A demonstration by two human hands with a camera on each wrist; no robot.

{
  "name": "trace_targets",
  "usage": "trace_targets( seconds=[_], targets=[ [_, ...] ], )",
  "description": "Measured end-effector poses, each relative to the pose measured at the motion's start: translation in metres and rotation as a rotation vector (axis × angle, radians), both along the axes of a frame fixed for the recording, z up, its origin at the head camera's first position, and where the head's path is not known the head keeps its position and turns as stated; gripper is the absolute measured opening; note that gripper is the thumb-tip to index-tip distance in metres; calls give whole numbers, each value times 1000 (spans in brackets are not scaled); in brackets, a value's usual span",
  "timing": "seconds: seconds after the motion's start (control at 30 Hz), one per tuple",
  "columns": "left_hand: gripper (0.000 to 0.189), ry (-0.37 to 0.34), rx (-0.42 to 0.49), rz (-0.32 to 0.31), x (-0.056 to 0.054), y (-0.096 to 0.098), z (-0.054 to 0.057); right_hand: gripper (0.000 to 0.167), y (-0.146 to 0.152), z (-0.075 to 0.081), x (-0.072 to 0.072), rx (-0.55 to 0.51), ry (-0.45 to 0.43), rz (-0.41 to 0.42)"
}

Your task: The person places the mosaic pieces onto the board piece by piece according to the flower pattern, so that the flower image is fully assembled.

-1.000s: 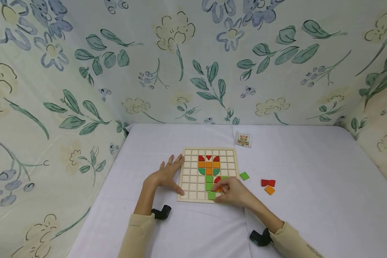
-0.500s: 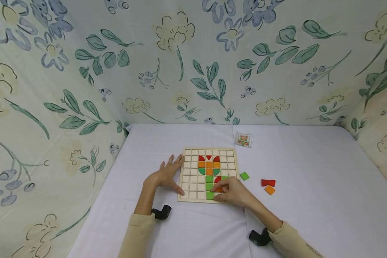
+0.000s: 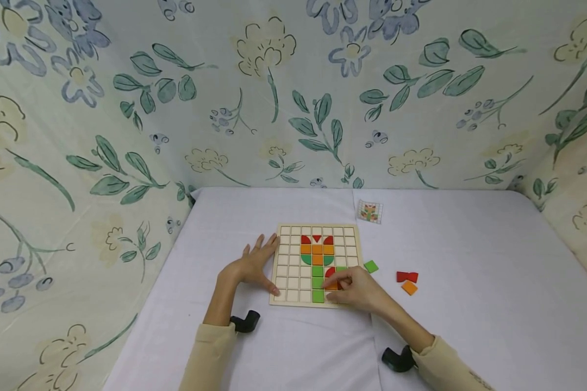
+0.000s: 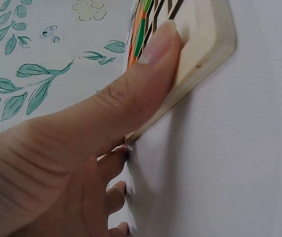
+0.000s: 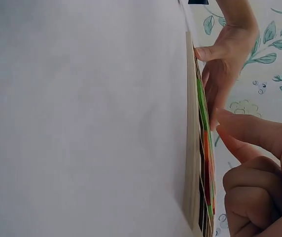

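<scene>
A square wooden grid board (image 3: 291,282) lies on the white cloth. Red, orange and green tiles form a tulip-like pattern in its cells. My left hand (image 3: 250,264) rests at the board's left edge, fingers spread; in the left wrist view the thumb (image 4: 146,74) lies on the board's rim. My right hand (image 3: 359,290) is over the lower right of the board, thumb and index finger apart with nothing visible between them, the other fingers curled in. Beside its fingertips a light green square tile (image 3: 318,296) sits in the bottom row. The hand hides some cells.
Right of the board lie a green square tile (image 3: 370,266), red pieces (image 3: 407,277) and an orange square tile (image 3: 409,288). A small pattern card (image 3: 369,212) lies behind the board's far right corner. Flowered cloth (image 3: 293,108) hangs behind the table.
The bottom green tile has shifted slightly left, lining up under the other green squares. My right hand has drawn slightly right, away from it. My left hand has stayed put.
</scene>
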State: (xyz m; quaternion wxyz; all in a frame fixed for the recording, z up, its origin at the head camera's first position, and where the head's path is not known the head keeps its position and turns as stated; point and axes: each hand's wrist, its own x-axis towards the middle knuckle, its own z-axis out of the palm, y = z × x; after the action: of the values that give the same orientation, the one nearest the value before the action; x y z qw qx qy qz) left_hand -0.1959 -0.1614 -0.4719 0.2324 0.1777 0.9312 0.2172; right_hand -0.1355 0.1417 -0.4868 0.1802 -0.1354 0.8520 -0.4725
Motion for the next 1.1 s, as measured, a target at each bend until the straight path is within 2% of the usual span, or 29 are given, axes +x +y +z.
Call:
trace_targets(
  seconds=[0.27, 0.6, 0.77, 0.93, 1.1],
  targets=[
    [141, 1, 2, 3, 0, 0, 0, 24, 43, 7, -1, 47, 31, -94],
    [140, -4, 3, -2, -1, 0, -1, 37, 105, 13, 4, 115, 53, -295],
    [140, -8, 6, -1, 0, -1, -1, 41, 128, 12, 10, 161, 18, -390],
    [140, -11, 11, 7, 0, -1, -1, 39, 143, 6, 15, 204, -19, -422],
    [140, -11, 4, 5, 1, 0, 1, 40, 150, 3, 15, 212, 12, -428]
  ],
)
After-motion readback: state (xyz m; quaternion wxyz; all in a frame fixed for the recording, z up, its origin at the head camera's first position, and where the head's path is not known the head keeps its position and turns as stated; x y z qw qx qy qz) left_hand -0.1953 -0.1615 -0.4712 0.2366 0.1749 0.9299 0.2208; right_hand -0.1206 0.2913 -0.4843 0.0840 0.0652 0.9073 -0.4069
